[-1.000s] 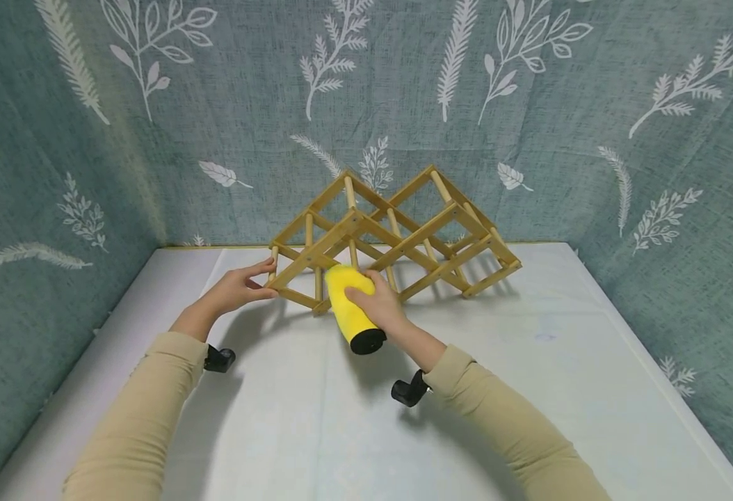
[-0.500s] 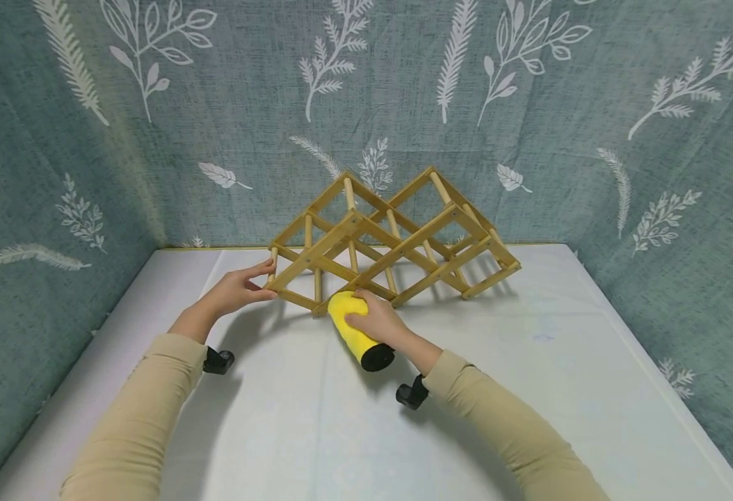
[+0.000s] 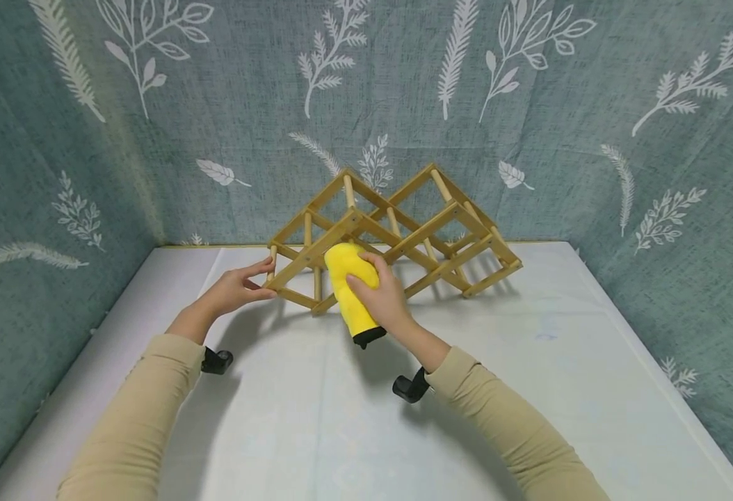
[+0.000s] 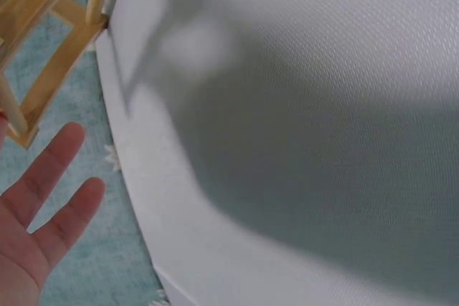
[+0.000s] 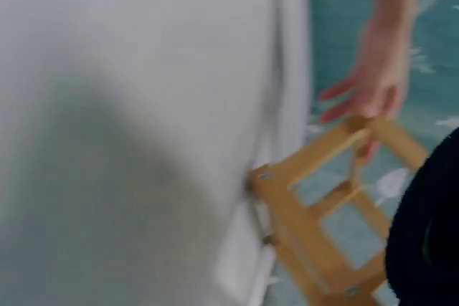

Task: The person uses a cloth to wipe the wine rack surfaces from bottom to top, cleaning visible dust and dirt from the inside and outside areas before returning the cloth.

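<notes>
A wooden lattice rack (image 3: 327, 241) of slats and dowels stands at the back of the table. My left hand (image 3: 231, 289) grips its left end, thumb and forefinger at the corner dowel. In the left wrist view two fingers of that hand (image 4: 29, 241) extend away from the rack (image 4: 61, 69). My right hand (image 3: 384, 292) holds a soft, rolled yellow cloth (image 3: 348, 275) with a black end, thumb on top. The cloth is raised and overlaps the rack's lower front slats in the head view. In the right wrist view a dark rounded edge (image 5: 434, 227) covers part of the rack (image 5: 305, 231).
The white table (image 3: 341, 431) spreads in front of the rack. Right behind it hangs a teal leaf-patterned curtain (image 3: 235, 139), which also lines both sides. Small black devices (image 3: 410, 386) sit at each wrist below the sleeves.
My right hand lowers the yellow cloth to the rack's lower front, then lifts it higher against the front slats, tilting its black end. The left hand and rack stay put.
</notes>
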Demonstrator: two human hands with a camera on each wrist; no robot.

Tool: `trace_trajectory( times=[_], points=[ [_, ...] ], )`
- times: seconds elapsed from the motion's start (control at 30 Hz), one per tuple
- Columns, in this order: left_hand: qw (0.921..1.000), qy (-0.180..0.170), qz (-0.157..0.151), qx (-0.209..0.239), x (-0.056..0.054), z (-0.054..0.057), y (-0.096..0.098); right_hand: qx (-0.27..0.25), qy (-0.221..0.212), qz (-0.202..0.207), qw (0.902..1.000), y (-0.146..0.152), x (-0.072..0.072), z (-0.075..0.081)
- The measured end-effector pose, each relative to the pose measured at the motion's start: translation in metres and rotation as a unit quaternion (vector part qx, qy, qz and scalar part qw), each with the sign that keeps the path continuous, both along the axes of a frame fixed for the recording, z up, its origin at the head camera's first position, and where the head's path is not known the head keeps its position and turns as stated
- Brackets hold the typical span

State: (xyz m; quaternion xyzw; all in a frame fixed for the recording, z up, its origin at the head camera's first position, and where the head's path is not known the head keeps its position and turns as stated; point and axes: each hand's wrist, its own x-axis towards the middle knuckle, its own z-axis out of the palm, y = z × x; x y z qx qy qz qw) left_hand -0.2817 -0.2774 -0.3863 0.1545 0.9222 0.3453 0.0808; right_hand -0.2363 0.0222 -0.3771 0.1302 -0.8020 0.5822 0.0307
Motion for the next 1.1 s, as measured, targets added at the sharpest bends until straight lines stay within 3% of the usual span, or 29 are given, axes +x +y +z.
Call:
trace_trajectory(
  times=[0.17, 0.3, 0.43, 0.6, 0.8, 0.9, 1.1],
  points=[
    [0.9999, -0.005, 0.007, -0.007, -0.001, -0.001, 0.001, 0.056, -0.051, 0.055, 0.9955, -0.009, 0.006, -0.001],
    [0.9999, -0.009, 0.008, -0.005, -0.001, -0.003, 0.001, 0.084, -0.059, 0.085, 0.9911, -0.020, 0.006, -0.005],
    [1.0000, -0.006, 0.007, -0.003, -0.002, -0.004, 0.001, 0.051, -0.055, 0.067, 0.9949, -0.027, 0.002, 0.008],
    [0.9999, -0.006, 0.008, -0.004, -0.002, -0.004, 0.000, -0.043, -0.025, 0.039, 0.9980, -0.025, -0.001, 0.028],
    [1.0000, 0.000, 0.001, -0.003, -0.002, -0.001, 0.000, -0.120, 0.011, 0.026, 0.9924, -0.007, 0.003, 0.030],
    [1.0000, 0.001, -0.001, -0.001, -0.002, -0.002, 0.000, -0.128, 0.008, 0.033, 0.9912, 0.007, 0.008, 0.028],
    [0.9999, -0.006, 0.006, -0.009, 0.000, -0.003, -0.001, -0.082, -0.016, 0.025, 0.9962, 0.042, 0.019, 0.020]
  ],
)
